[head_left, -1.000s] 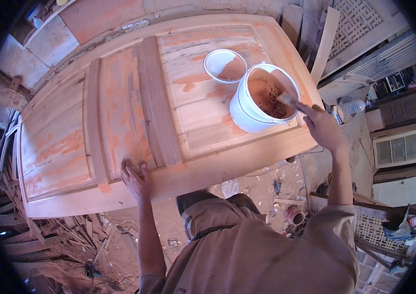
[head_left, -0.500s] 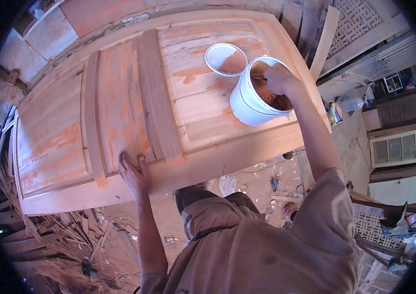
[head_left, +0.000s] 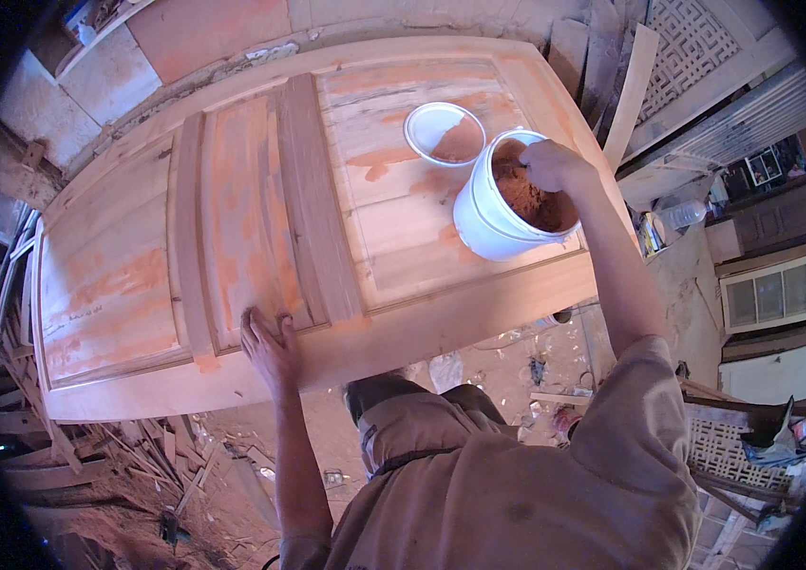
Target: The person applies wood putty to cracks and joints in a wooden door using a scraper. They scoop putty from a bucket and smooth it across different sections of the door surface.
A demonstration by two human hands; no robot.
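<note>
A large panelled wooden door [head_left: 384, 242] lies flat in front of me, smeared with orange-brown patches. My left hand [head_left: 274, 353] rests on its near edge, fingers spread over the frame. On the right-hand panel stands a white plastic bucket [head_left: 486, 226], tilted in the view, with reddish-brown powder [head_left: 538, 204] inside. My right hand [head_left: 557, 169] reaches over the rim into the bucket with its fingers curled down. Whatever those fingers hold is hidden. Beside the bucket, a round white lid [head_left: 429, 122] carries a patch of the same brown material.
Scrap wood [head_left: 161, 451] is heaped on the dusty floor at the lower left. Planks [head_left: 633, 95] and a lattice panel [head_left: 688, 57] lean beyond the door's right end. A clear plastic bottle [head_left: 681, 211] and a framed window [head_left: 778, 293] are at right.
The view has shifted slightly, so the door and bucket sit a little lower in it. My right hand stays in the bucket's mouth; my left hand remains on the door's edge.
</note>
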